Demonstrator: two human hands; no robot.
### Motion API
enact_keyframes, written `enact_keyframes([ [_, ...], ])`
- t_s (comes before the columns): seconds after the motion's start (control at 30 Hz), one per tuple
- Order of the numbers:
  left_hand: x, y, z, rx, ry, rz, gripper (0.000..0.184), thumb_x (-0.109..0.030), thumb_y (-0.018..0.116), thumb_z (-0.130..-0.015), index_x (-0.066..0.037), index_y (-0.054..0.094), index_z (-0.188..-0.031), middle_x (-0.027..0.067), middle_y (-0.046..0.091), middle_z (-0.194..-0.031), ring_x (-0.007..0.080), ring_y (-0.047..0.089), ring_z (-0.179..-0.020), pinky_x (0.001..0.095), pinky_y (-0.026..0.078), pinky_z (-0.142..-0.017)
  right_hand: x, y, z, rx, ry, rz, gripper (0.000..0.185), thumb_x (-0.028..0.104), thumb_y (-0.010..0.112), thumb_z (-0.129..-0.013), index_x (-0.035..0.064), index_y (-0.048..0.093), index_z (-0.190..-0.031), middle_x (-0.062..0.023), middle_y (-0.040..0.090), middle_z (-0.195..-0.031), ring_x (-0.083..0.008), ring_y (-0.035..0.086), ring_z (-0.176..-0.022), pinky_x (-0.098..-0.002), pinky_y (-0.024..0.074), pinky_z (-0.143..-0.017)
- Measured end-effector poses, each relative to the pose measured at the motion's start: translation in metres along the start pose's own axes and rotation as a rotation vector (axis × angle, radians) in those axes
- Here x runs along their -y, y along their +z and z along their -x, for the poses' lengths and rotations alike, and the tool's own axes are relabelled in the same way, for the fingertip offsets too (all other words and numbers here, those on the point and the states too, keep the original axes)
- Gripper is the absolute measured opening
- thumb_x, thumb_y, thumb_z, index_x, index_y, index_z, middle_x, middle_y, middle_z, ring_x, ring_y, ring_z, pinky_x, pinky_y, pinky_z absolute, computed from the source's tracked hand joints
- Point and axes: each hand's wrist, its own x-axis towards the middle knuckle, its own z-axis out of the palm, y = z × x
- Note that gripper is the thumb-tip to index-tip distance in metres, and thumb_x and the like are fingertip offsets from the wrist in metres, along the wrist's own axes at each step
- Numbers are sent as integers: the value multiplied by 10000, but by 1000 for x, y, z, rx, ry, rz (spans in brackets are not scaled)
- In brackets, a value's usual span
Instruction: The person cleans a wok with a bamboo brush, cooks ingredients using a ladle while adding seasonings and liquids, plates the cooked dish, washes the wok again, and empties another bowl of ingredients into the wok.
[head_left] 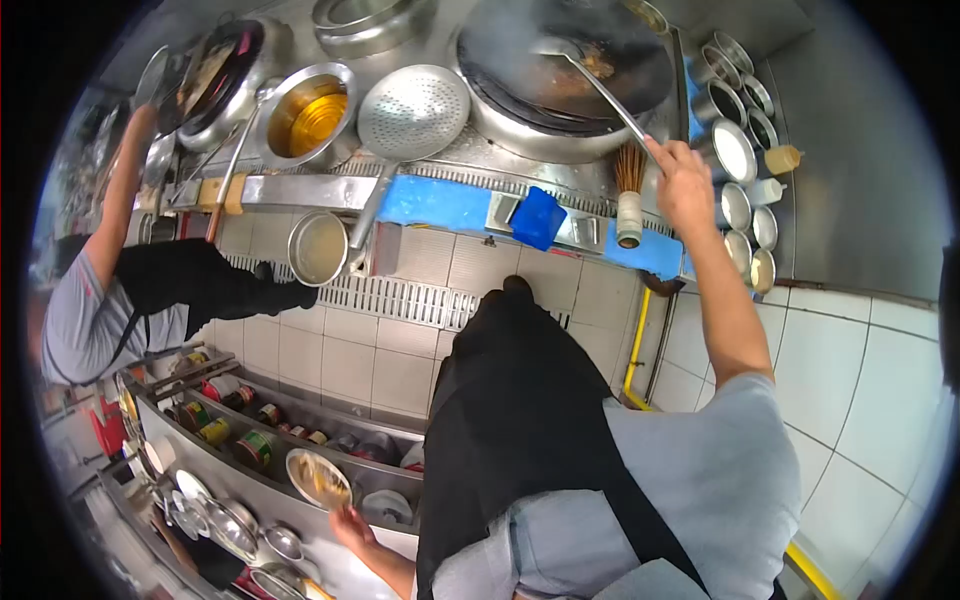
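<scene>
My right hand point(685, 188) is closed around the handle of a long metal ladle point(607, 94). Its head reaches into a dark, steaming wok point(640, 85), where some brownish food point(590, 68) lies. Low in the view, my left hand point(352, 530) grips the rim of a round dish point(296, 468) that holds yellowish-brown food, slightly blurred. This dish is over the edge of the steel counter behind me. A bamboo wok brush point(629, 195) stands close to my right hand, at the stove's front edge.
Metal seasoning pots point(735, 150) and squeeze bottles point(768, 190) line the right side. A perforated strainer point(414, 112) rests beside a pot of amber oil point(318, 120). A blue cloth point(537, 218) lies on the front ledge. At left, a co-worker point(110, 310) stands by another wok.
</scene>
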Motion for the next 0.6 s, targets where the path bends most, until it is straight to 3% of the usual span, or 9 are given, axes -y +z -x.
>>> enact_keyframes([
  [0.07,-62,166,40,66,54,-119,230,-180,638,-1002,-48,648,-1189,19,701,-1024,97,628,-861,258,483,-683,32,23,36,-44,3,-235,347,74,578,-889,128,718,-1202,-129,695,-1081,-361,657,-1030,-487,538,-887],
  [0.13,-85,233,26,343,34,-214,216,-146,661,-987,-44,627,-1174,21,693,-990,91,618,-779,226,456,-616,77,64,111,147,-22,-589,240,114,605,-896,93,746,-1089,-154,710,-1047,-353,672,-1054,-442,548,-944],
  [0.2,-101,300,21,456,29,-224,130,-111,662,-976,-55,623,-1087,34,692,-924,103,628,-705,236,476,-586,105,128,165,741,349,-1005,337,140,653,-913,56,710,-1234,-138,747,-1078,-298,720,-929,-381,577,-839],
  [0.27,-113,363,19,581,33,-258,85,-90,658,-969,-60,610,-1032,42,684,-880,114,632,-670,242,500,-572,98,221,203,791,824,-1353,578,153,709,-949,25,527,-1482,-53,727,-1126,-143,680,-978,-338,573,-856],
  [0.33,-135,433,43,637,47,-284,59,-47,636,-955,-48,595,-997,55,674,-859,124,635,-659,242,530,-570,91,292,218,423,1592,-1530,584,180,700,-964,102,494,-1505,-48,679,-1266,-163,653,-1100,-420,583,-915],
  [0.43,-150,509,56,717,132,-332,47,-29,618,-953,-42,589,-987,61,679,-879,126,635,-650,254,562,-586,85,364,210,102,1942,-1717,501,211,680,-989,188,506,-1458,-31,626,-1369,-186,613,-1224,-493,580,-957],
  [0.47,-153,535,64,728,154,-350,44,-31,619,-956,-44,586,-983,61,679,-882,126,636,-646,253,565,-587,89,404,220,-106,1781,-1960,347,251,662,-1014,225,567,-1348,-20,647,-1350,-203,631,-1224,-483,583,-959],
  [0.5,-156,560,72,737,172,-370,42,-33,620,-960,-46,584,-978,61,680,-885,126,636,-641,251,567,-588,89,426,214,-184,1940,-2053,285,289,639,-1033,233,597,-1309,-31,679,-1301,-219,668,-1162,-483,588,-955],
  [0.6,-159,624,95,784,236,-406,38,-48,623,-976,-46,585,-971,67,684,-899,130,643,-646,250,574,-596,92,434,240,4,1798,-2178,260,300,647,-1026,189,628,-1260,-46,717,-1214,-224,707,-1068,-452,606,-902],
])
